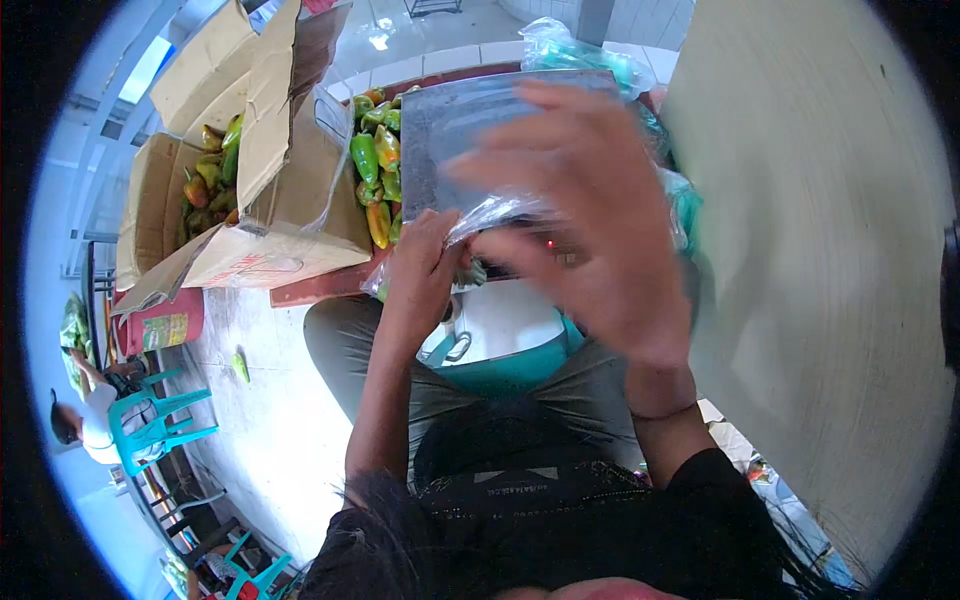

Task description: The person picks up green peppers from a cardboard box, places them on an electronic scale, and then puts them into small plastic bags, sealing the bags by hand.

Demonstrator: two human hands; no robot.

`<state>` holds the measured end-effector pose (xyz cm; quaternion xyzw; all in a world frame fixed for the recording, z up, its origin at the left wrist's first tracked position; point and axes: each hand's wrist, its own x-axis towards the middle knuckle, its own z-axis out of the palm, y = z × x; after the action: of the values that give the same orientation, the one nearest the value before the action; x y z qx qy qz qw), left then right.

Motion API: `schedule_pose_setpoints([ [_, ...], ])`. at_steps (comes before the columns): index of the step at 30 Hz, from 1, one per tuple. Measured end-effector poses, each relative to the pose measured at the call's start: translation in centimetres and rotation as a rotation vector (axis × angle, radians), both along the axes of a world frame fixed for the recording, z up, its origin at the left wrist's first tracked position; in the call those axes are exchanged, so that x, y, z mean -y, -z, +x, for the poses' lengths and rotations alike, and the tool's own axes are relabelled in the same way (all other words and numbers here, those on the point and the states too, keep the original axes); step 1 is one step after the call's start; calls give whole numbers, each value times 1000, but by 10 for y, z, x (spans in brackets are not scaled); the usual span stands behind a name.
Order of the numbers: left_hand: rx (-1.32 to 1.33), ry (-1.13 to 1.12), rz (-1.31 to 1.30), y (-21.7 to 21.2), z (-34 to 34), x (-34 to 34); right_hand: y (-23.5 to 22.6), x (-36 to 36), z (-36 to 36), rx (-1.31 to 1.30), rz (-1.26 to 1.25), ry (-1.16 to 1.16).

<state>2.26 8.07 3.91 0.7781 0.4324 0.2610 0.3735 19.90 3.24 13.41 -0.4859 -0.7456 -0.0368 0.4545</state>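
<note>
Over the person's lap, the left hand [420,265] is pinching the lower edge of a clear crinkled plastic bag [490,150], fingers closed on the film. Beside it, the right hand [590,215] is blurring, fingers spread against the bag's front; whether it is gripping is hard to tell. Beyond the bag, green and orange peppers [377,165] are lying heaped beside an open brown cardboard box [280,140].
</note>
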Motion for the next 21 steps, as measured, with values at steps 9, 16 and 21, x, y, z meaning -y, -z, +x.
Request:
schedule_pose_setpoints([
  [9, -350, 102, 479, -49, -5, 1, 57, -11, -8, -52, -709, 47],
  [16, -102, 190, 370, -21, -17, -7, 43, 16, 1, 71, -634, -81],
  [21, -67, 186, 340, -27, -19, -16, 19, 39, 15, 115, -881, 65],
])
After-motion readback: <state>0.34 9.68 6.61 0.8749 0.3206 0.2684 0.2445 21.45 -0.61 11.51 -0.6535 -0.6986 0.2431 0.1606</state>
